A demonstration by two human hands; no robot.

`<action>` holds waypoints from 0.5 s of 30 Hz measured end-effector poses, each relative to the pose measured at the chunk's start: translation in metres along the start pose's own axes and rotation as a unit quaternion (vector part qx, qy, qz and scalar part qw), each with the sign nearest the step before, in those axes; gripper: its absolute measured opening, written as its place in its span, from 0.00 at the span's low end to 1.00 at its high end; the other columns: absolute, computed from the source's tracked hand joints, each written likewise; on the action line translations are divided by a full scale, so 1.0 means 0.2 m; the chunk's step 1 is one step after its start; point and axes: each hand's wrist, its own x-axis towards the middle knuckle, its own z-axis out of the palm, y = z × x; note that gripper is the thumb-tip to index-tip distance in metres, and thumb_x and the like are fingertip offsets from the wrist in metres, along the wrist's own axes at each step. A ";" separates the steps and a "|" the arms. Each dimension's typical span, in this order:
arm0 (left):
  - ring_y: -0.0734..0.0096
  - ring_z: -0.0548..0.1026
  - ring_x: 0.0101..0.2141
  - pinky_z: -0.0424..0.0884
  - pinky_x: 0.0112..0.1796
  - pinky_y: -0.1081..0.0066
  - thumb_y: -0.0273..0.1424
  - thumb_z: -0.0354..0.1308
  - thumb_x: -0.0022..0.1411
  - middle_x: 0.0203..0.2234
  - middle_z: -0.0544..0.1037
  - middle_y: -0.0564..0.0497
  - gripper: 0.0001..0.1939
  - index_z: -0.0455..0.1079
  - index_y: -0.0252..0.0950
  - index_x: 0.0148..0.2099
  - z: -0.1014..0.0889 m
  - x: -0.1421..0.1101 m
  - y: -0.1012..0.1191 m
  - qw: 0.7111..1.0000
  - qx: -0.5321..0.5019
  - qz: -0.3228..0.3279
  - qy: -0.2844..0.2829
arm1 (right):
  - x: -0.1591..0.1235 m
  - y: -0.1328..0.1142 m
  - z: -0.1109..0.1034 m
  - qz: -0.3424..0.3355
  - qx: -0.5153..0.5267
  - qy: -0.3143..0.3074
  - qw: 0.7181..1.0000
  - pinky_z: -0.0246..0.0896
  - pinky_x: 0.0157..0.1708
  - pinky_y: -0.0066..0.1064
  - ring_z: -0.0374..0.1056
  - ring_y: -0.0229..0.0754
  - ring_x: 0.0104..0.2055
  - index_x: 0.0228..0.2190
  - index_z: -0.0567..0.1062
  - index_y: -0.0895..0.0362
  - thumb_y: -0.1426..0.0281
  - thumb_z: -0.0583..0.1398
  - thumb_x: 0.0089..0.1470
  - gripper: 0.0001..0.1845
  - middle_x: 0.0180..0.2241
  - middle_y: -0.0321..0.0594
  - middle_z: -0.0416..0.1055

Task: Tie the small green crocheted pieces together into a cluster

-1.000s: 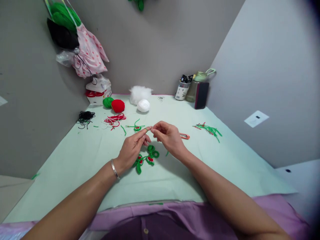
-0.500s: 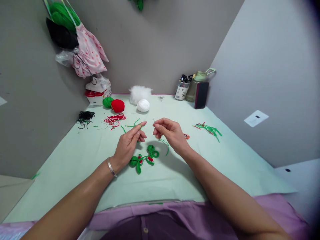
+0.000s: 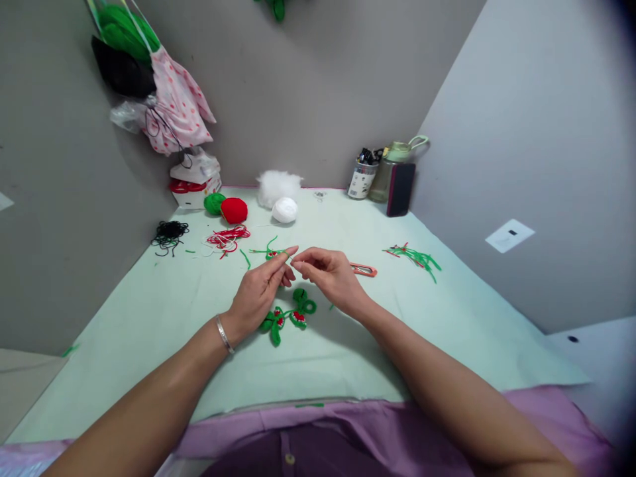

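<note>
A pale green table (image 3: 377, 361) spread beneath both hands as a person worked on small yarn toys. Far beyond the left hand, a pink spotted bag (image 3: 177, 99) hung on the wall; far beyond the right stood a water bottle (image 3: 383, 179). The right hand (image 3: 332, 275) was closed in a pinch, thumb against fingertips, anything between them too small to make out. Just beside it, the left hand (image 3: 256, 296) pointed its index finger outward, the others loosely curled; whether they gripped anything could not be told. Well beyond the two hands sat white stuffing (image 3: 277, 189) and, farther right, an upright phone (image 3: 401, 191). Two green-and-red toys (image 3: 299, 318) lay on the table below the hands, one partly behind the left. Balls of red yarn (image 3: 234, 211) and white yarn (image 3: 285, 211) rested past the left hand. An orange tool (image 3: 371, 271) lay right of the right hand, which hid part of it. A green strand (image 3: 287, 254) showed at the left index finger.
</note>
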 end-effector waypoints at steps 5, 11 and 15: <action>0.72 0.74 0.32 0.71 0.40 0.71 0.36 0.48 0.73 0.30 0.76 0.52 0.21 0.70 0.38 0.63 0.00 0.00 0.00 1.000 0.002 0.009 -0.004 | 0.00 0.01 0.00 -0.005 -0.031 0.005 0.999 0.52 0.27 0.29 0.57 0.35 0.26 0.26 0.76 0.57 0.66 0.60 0.56 0.10 0.22 0.34 0.67; 0.72 0.74 0.31 0.71 0.39 0.71 0.36 0.49 0.72 0.29 0.75 0.52 0.21 0.71 0.38 0.62 0.00 0.00 0.01 1.000 -0.012 0.017 -0.007 | 0.00 0.02 0.00 -0.006 -0.040 0.021 0.999 0.52 0.27 0.29 0.57 0.35 0.25 0.29 0.76 0.57 0.66 0.60 0.56 0.08 0.23 0.34 0.68; 0.72 0.73 0.31 0.71 0.40 0.71 0.35 0.48 0.72 0.29 0.74 0.53 0.21 0.70 0.38 0.62 0.00 0.00 0.01 1.000 -0.009 0.022 -0.013 | 0.00 0.01 0.00 -0.013 -0.055 0.030 0.998 0.53 0.27 0.29 0.58 0.35 0.25 0.30 0.77 0.57 0.67 0.60 0.56 0.08 0.24 0.34 0.69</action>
